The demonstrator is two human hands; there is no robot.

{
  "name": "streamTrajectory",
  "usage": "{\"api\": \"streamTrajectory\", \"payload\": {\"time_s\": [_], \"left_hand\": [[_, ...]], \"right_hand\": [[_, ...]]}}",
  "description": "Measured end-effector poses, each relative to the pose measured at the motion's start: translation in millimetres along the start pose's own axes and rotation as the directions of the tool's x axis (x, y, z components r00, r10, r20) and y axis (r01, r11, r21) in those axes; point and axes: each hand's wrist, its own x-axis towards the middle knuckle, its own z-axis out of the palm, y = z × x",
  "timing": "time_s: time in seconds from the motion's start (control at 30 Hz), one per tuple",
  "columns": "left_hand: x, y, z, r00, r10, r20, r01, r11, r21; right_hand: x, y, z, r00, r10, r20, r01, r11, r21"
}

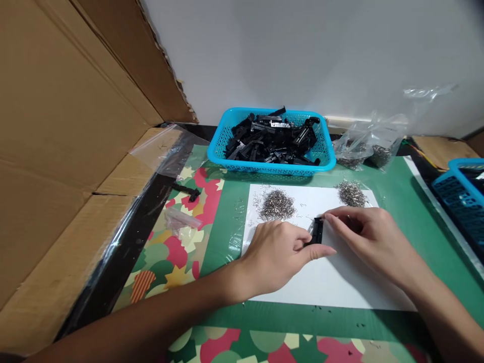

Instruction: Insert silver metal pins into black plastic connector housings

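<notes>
Bare left forearm (159, 307), narrow black plastic piece (318, 231)

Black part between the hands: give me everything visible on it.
The black part is small and narrow, plastic-looking, with an uneven, stepped outline. Its long side runs roughly away from the person. The left hand holds its near end, fingers and thumb hiding some of it; the right hand's fingertips are at its far end. It sits over the white sheet; whether it touches the sheet, I can't tell. Finer detail is too small to read.
</notes>
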Motion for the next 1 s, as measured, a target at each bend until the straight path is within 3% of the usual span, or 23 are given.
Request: {"api": "streamTrajectory", "payload": {"time_s": [0.13, 0.23, 0.37, 0.43, 0.53, 0.8, 1.0], "left_hand": [[-0.7, 1.4, -0.8, 1.0, 0.003, 0.006, -0.003, 1.0, -0.004], [-0.7, 1.4, -0.7, 1.0, 0.031, 0.004, -0.031, 0.999, 0.006], [-0.2, -0.5, 0.5, 0.997, 0.071, 0.007, -0.071, 0.997, 0.024], [0.3, -1.3, 0.9, 0.996, 0.086, 0.007, -0.086, 0.996, 0.029], [1.2, -1.3, 1.0, 0.996, 0.09, 0.009, -0.09, 0.995, 0.03], [0.7, -1.1, 4.6, 0.986, 0.166, -0.009, -0.166, 0.985, 0.049], [2.7, -6.5, 7.7, 0.982, 0.189, -0.005, -0.188, 0.98, 0.07]], "right_hand": [[2.1, 9.4, 0.6, 0.989, 0.057, -0.14, -0.051, 0.998, 0.047], [2.2, 12.2, 5.9, 0.963, 0.099, -0.251, -0.013, 0.946, 0.323], [3.9, 3.4, 14.7, 0.965, 0.133, -0.226, 0.078, 0.677, 0.732], [7.2, -3.9, 18.8, 0.97, 0.136, -0.204, 0.094, 0.56, 0.823], [13.3, -12.9, 22.9, 0.968, 0.114, -0.224, 0.147, 0.462, 0.874], [9.0, -15.1, 21.9, 0.981, 0.09, -0.17, 0.118, 0.414, 0.903], [8.5, -14.4, 26.4, 0.972, 0.055, -0.227, 0.167, 0.517, 0.84]]}}
